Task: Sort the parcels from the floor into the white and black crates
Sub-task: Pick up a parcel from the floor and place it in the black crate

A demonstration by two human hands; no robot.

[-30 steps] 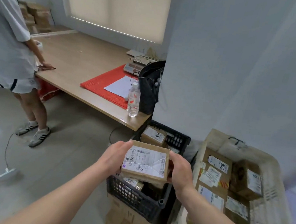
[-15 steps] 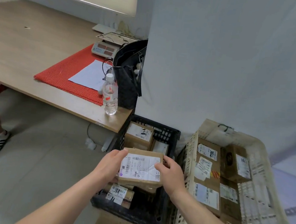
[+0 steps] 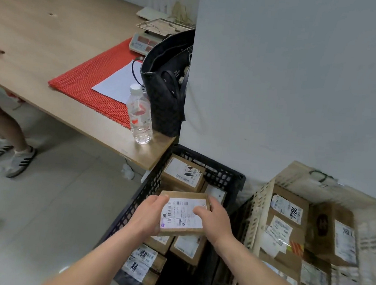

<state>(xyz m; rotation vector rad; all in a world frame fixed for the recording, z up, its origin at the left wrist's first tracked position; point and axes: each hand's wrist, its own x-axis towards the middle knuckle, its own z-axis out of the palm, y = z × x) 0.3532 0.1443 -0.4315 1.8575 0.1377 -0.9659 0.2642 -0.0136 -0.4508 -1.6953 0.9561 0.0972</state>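
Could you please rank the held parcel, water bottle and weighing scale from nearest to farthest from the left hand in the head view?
1. Held parcel, gripped by the left hand over the black crate.
2. Water bottle, near the corner of the table.
3. Weighing scale, farther back on it.

The one camera sits on the person's head. It looks forward and down, close above the black crate [image 3: 224, 176]. The left hand [image 3: 147, 216] and right hand [image 3: 215, 221] hold a parcel [image 3: 182, 214] over that crate, nearest the camera. The white crate [image 3: 259, 210] shows just right of it.
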